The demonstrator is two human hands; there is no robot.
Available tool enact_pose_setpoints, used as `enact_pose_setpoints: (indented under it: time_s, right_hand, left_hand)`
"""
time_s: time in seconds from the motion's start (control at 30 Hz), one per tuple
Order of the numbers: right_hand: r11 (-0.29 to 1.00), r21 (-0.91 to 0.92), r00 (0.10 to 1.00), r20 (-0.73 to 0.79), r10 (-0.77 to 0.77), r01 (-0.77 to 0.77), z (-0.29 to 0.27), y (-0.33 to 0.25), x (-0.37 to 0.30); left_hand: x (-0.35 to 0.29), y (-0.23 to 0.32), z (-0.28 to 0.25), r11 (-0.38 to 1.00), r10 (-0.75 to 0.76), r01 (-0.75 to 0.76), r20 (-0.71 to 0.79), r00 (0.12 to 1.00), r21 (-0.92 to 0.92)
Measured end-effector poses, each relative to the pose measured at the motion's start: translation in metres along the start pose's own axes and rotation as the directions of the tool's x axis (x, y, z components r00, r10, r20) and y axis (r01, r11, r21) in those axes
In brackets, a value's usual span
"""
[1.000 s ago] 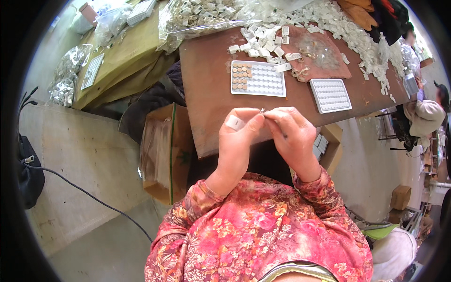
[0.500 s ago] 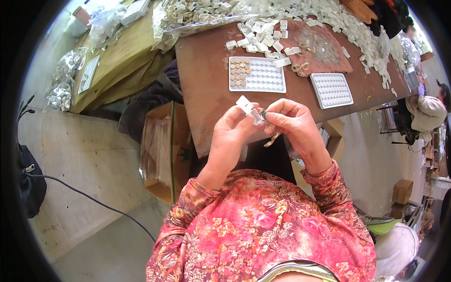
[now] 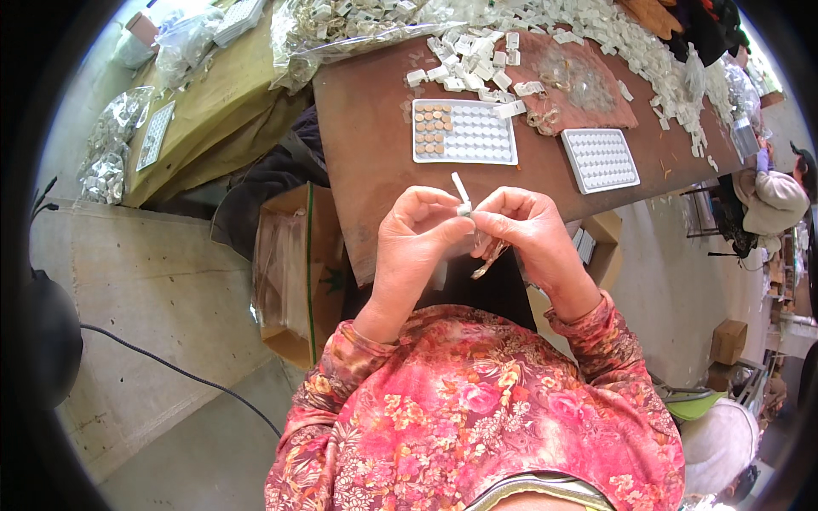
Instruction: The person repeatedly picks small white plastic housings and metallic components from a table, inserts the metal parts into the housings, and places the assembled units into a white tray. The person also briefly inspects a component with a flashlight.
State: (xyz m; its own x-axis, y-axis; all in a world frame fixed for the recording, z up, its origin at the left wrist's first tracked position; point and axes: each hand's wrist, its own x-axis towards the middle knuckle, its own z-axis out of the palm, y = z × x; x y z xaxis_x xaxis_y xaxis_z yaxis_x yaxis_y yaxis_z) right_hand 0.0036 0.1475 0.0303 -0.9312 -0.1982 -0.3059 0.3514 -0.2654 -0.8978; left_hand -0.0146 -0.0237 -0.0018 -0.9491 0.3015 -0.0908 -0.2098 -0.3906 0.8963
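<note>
Above the table's near edge, my two hands meet at the fingertips. My left hand point(image 3: 415, 247) pinches a small white plastic case point(image 3: 461, 187), which is turned nearly edge-on, its lower part hidden by the fingers. My right hand point(image 3: 535, 238) is closed with thumb and forefinger at the lower end of that case. A shiny gold-and-clear strip point(image 3: 487, 262) hangs from its curled fingers. Whatever small piece sits between the fingertips is too covered to name. Just beyond my hands lies a white tray point(image 3: 481, 129) with round tan pieces in its left cells.
A second white tray point(image 3: 601, 160) lies to the right on the brown table point(image 3: 362, 145). White plastic cases point(image 3: 467, 64) are heaped behind, beside a reddish cloth point(image 3: 545, 64). A cardboard box point(image 3: 285, 281) stands on the floor at left. Another person point(image 3: 771, 200) is at far right.
The white case has turned from showing its broad face to nearly edge-on. My fingertips have come together around its lower end, covering the small dark piece that showed there.
</note>
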Motion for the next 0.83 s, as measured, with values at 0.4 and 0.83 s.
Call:
enact_pose_setpoints:
  time_s: [0.4,0.83]
  right_hand:
    - [0.950,0.277,0.989,0.078,0.125,-0.142,-0.001,0.020,0.002]
    - [0.655,-0.651,0.864,0.000,-0.504,0.382,0.010,0.018,-0.014]
  left_hand:
    - [-0.006,-0.004,0.008,0.988,0.031,-0.021,0.063,0.998,-0.151]
    - [-0.006,-0.014,0.011,0.870,0.424,-0.359,-0.138,0.895,0.339]
